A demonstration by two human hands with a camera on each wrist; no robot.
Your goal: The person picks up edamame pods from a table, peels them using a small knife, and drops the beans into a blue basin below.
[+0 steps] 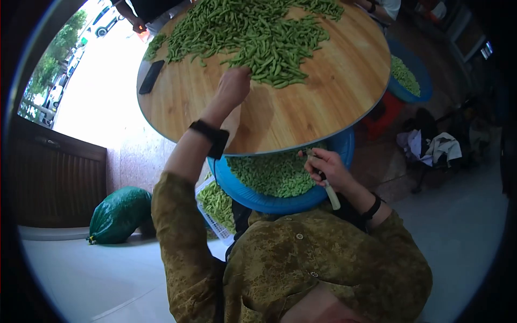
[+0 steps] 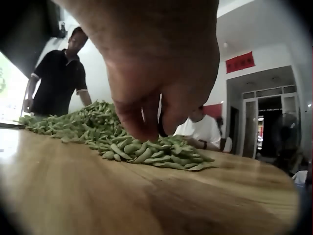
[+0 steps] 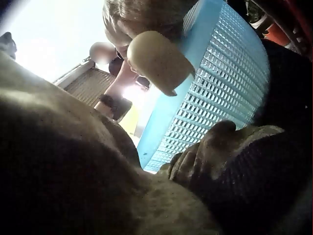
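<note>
A heap of green soybean pods (image 1: 277,59) lies on a round wooden table (image 1: 328,102). My left hand (image 1: 235,86) reaches to the near edge of the heap. In the left wrist view its fingers (image 2: 132,120) point down with thumb and fingertips close together, pinching at the pods (image 2: 146,152). My right hand (image 1: 329,168) grips a tool with a cream handle (image 1: 332,197) over the right side of a blue basket (image 1: 258,203); its working end is mostly hidden by the fingers. Shelled green beans (image 1: 274,177) fill the basket, whose slatted wall (image 3: 215,73) shows in the right wrist view.
A dark phone-like slab (image 1: 152,77) lies at the table's left. Below stand a white crate of pods (image 1: 215,207) and a green sack (image 1: 121,215). At the right is another blue basin (image 1: 420,81) with beans. Other people (image 2: 58,81) are across the table.
</note>
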